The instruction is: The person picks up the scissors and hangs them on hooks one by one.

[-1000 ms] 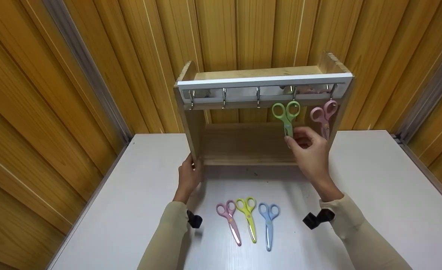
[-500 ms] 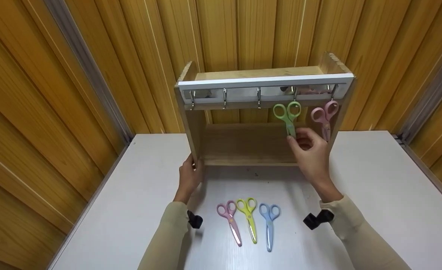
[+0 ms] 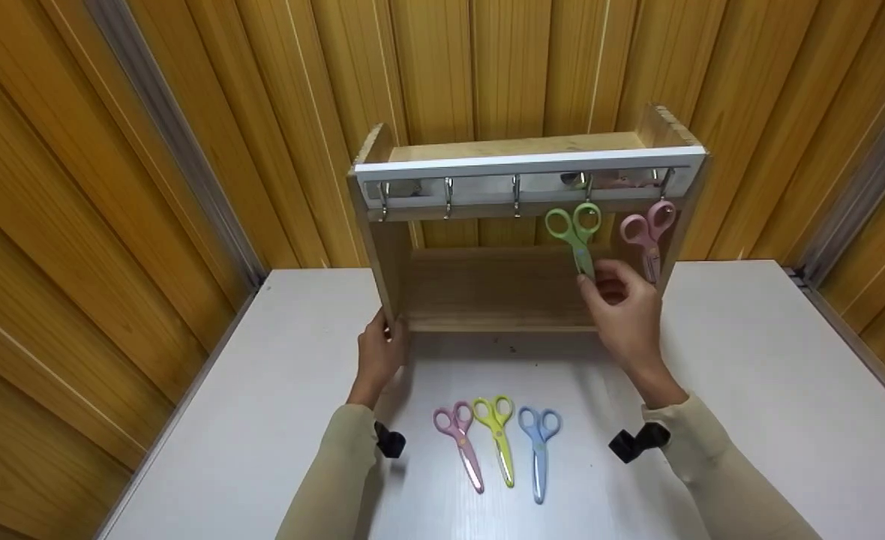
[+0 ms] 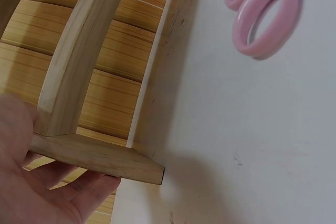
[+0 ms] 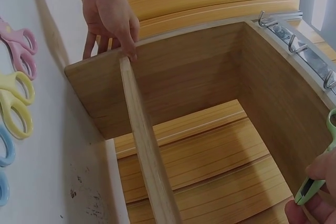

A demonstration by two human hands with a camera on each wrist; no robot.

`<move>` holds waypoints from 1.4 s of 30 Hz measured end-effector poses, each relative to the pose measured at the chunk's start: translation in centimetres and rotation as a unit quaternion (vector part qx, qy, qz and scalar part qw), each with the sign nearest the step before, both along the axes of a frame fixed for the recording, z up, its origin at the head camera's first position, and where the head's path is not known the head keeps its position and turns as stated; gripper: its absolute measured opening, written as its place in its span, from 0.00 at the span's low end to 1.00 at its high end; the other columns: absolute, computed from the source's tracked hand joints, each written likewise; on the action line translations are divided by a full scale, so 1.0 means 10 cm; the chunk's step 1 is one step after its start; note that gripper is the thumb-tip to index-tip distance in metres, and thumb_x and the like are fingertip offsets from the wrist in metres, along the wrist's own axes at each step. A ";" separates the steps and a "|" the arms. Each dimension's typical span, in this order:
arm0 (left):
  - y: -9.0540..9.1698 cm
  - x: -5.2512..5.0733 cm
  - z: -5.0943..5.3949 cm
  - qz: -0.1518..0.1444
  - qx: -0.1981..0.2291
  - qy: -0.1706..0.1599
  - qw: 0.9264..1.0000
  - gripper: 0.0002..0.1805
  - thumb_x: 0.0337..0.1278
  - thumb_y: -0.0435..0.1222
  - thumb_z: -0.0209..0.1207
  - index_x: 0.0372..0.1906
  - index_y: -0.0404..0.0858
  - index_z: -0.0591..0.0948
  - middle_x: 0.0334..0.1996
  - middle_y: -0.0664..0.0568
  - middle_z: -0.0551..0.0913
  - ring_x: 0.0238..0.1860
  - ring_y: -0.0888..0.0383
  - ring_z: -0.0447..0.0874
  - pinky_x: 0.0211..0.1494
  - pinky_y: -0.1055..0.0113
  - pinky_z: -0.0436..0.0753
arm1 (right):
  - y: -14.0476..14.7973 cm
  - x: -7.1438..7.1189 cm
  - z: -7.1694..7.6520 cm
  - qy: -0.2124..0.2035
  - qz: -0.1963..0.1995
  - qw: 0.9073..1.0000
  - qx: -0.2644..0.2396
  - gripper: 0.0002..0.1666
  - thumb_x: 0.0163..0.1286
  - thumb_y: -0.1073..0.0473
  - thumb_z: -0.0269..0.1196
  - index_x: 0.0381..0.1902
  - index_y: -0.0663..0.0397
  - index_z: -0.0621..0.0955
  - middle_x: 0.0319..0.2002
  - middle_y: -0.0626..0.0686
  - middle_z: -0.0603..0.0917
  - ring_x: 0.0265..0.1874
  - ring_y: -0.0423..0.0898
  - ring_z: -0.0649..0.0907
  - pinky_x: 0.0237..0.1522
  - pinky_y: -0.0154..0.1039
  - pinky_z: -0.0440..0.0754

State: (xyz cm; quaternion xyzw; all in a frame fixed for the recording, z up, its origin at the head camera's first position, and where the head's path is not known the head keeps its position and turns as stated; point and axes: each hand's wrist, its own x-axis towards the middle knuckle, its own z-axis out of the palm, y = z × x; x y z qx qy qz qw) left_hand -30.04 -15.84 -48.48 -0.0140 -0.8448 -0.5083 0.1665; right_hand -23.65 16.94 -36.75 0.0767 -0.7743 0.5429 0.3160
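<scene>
1 pair of green, loop-handled scissors (image 3: 579, 241) is right of centre in the head view, its lower end pinched by the right hand (image 3: 627, 315), while the left hand (image 3: 380, 351) grips the tan, open-fronted wooden shelf (image 3: 487, 289).

Green on the held scissors (image 3: 577, 237), pink on the hanging scissors (image 3: 646, 238), pink, yellow and blue across three scissors (image 3: 498, 430) on a white bench (image 3: 300, 337); silver for hooks (image 3: 517, 196), light-brown grain for the shelf (image 3: 487, 291), streaked golden brown for the wall (image 3: 510, 71).
</scene>
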 end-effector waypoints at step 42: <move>-0.01 -0.01 0.00 0.004 -0.001 -0.017 1.000 0.25 0.78 0.37 0.51 0.73 0.35 0.71 0.63 0.38 0.81 0.56 0.45 0.85 0.55 0.51 0.84 | 0.18 0.33 -0.82 -0.219 0.056 0.957 0.183 0.53 0.70 0.54 0.70 0.81 0.55 0.53 0.68 0.68 0.72 0.49 0.60 0.84 0.47 0.51 0.86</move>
